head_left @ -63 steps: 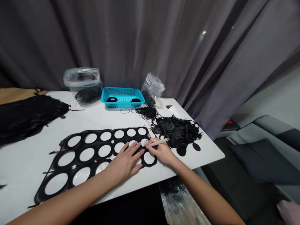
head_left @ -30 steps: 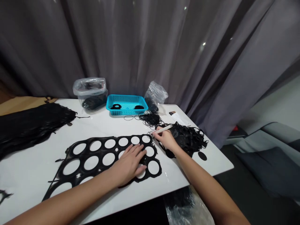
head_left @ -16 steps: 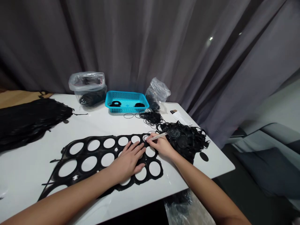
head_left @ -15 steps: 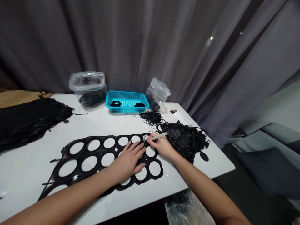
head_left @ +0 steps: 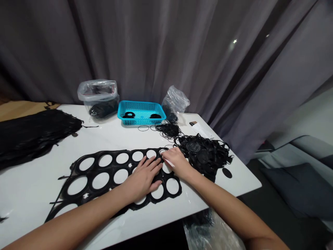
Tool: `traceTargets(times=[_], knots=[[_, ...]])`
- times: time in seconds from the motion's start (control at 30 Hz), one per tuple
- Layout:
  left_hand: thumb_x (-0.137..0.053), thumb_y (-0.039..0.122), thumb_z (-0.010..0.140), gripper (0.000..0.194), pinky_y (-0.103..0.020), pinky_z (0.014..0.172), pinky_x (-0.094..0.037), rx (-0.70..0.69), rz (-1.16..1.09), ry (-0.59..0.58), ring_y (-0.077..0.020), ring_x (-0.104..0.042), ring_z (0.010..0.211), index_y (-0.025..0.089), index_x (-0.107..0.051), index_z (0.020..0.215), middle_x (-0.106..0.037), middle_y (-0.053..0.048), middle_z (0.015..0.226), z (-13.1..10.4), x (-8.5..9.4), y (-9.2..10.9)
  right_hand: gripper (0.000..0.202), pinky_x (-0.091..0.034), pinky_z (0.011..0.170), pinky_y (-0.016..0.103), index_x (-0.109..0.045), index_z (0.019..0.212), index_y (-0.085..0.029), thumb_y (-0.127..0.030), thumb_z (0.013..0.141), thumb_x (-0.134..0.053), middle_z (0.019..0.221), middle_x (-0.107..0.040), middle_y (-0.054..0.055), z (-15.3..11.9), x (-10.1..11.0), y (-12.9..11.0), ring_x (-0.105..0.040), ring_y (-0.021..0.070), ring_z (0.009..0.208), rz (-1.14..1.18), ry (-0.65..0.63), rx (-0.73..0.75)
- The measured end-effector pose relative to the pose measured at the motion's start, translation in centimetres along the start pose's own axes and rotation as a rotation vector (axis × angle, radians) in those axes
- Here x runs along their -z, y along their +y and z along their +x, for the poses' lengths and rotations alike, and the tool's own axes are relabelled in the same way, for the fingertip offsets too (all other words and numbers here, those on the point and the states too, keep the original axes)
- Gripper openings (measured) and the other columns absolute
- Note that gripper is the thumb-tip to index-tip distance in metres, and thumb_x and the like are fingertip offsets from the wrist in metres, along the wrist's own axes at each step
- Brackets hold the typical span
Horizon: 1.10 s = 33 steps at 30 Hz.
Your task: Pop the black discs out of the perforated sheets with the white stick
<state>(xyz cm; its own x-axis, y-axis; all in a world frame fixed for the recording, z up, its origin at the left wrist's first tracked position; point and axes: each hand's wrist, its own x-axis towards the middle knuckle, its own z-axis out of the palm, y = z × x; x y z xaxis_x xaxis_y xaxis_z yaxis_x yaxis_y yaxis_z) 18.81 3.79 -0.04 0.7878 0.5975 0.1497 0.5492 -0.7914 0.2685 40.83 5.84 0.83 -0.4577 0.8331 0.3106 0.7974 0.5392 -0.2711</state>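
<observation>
A black sheet (head_left: 90, 184) with rows of large round holes lies flat on the white table (head_left: 109, 137). My left hand (head_left: 145, 177) rests palm down on its right part, fingers spread. At the sheet's upper right corner, my right hand (head_left: 177, 161) is closed round a thin pale tool (head_left: 168, 161), its fingertips at a hole in the corner. Thin black rings (head_left: 169, 130) lie in a tangled heap just beyond that hand. A pile of black scraps and discs (head_left: 201, 151) is to the right of it.
A blue basket (head_left: 142, 121) holding black rings stands at the back, between a bag-lined container (head_left: 97, 100) and a clear plastic bag (head_left: 175, 100). Stacked black sheets (head_left: 36, 133) cover the table's left. One black disc (head_left: 227, 173) lies near the right edge.
My right hand has turned over the sheet's corner, and the tool now points down to the right under the fingers instead of up to the right. My left hand has stayed in place.
</observation>
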Motion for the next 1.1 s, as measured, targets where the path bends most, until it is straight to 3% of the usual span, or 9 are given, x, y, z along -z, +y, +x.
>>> traceTargets(times=[0.07,0.13,0.23,0.3,0.4,0.57,0.93,1.1], knots=[[-0.058,0.038,0.094,0.053,-0.057,0.117,-0.025,-0.005,-0.013,0.019,-0.0328,-0.036,0.144,0.018,-0.049,0.142,-0.046,-0.011,0.152,0.0,-0.1,-0.1,0.013,-0.034,0.083,0.036,-0.059,0.083,-0.018,-0.01,0.089,-0.05,0.081,-0.067,0.008,1.6,1.2,1.8,-0.057,0.022,0.082,-0.091,0.06,-0.126],[-0.058,0.039,0.094,0.053,-0.057,0.118,-0.025,-0.011,-0.024,0.037,-0.0325,-0.037,0.143,0.019,-0.049,0.142,-0.046,-0.011,0.152,0.0,-0.2,-0.2,0.014,-0.034,0.079,0.034,-0.057,0.079,-0.018,-0.01,0.087,-0.049,0.075,-0.064,0.008,3.4,2.9,4.2,-0.055,0.0215,0.076,-0.1,0.198,-0.394],[-0.057,0.04,0.095,0.053,-0.058,0.117,-0.026,-0.034,-0.032,0.04,-0.0323,-0.036,0.144,0.021,-0.047,0.144,-0.046,-0.011,0.152,-0.4,-0.2,-0.5,0.014,-0.035,0.071,0.031,-0.055,0.077,-0.019,-0.015,0.088,-0.048,0.071,-0.062,0.007,5.3,4.7,6.5,-0.056,0.0208,0.07,-0.044,0.268,-0.506],[-0.058,0.04,0.095,0.056,-0.057,0.117,-0.028,-0.037,-0.017,0.051,-0.0324,-0.036,0.144,0.02,-0.045,0.145,-0.046,-0.013,0.152,-1.0,0.0,-0.9,0.015,-0.036,0.065,0.028,-0.053,0.072,-0.021,-0.021,0.087,-0.052,0.067,-0.062,0.003,5.5,4.4,6.1,-0.056,0.019,0.066,0.029,0.237,-0.496],[-0.059,0.039,0.095,0.055,-0.054,0.116,-0.032,0.016,0.046,0.099,-0.0337,-0.039,0.142,0.015,-0.047,0.143,-0.045,-0.018,0.151,-2.2,0.3,-1.4,0.02,-0.038,0.061,0.024,-0.052,0.067,-0.021,-0.029,0.085,-0.058,0.065,-0.061,-0.001,4.7,2.4,3.2,-0.057,0.0161,0.064,0.254,0.126,-0.41],[-0.056,0.036,0.097,0.049,-0.054,0.115,-0.035,0.049,0.016,0.129,-0.0323,-0.041,0.141,0.017,-0.049,0.141,-0.046,-0.017,0.151,-3.5,0.8,-1.6,0.016,-0.043,0.071,0.026,-0.06,0.074,-0.021,-0.031,0.086,-0.058,0.079,-0.069,0.0,3.0,-0.2,-1.6,-0.061,0.0165,0.076,0.561,-0.06,-0.248],[-0.06,0.033,0.093,0.049,-0.057,0.116,-0.031,0.065,0.0,0.116,-0.0328,-0.043,0.14,0.016,-0.051,0.139,-0.044,-0.018,0.152,-3.1,0.8,-1.4,0.008,-0.046,0.08,0.029,-0.064,0.08,-0.02,-0.023,0.087,-0.06,0.09,-0.072,0.002,2.5,-0.8,-2.3,-0.064,0.0176,0.084,0.564,-0.07,-0.184],[-0.061,0.032,0.093,0.05,-0.056,0.117,-0.031,0.082,-0.005,0.1,-0.0329,-0.043,0.14,0.015,-0.051,0.139,-0.044,-0.018,0.151,-3.1,1.2,-1.2,0.008,-0.04,0.081,0.031,-0.064,0.089,-0.02,-0.019,0.093,-0.057,0.088,-0.07,0.004,1.9,-1.2,-2.9,-0.061,0.0187,0.085,0.314,-0.061,0.029]])
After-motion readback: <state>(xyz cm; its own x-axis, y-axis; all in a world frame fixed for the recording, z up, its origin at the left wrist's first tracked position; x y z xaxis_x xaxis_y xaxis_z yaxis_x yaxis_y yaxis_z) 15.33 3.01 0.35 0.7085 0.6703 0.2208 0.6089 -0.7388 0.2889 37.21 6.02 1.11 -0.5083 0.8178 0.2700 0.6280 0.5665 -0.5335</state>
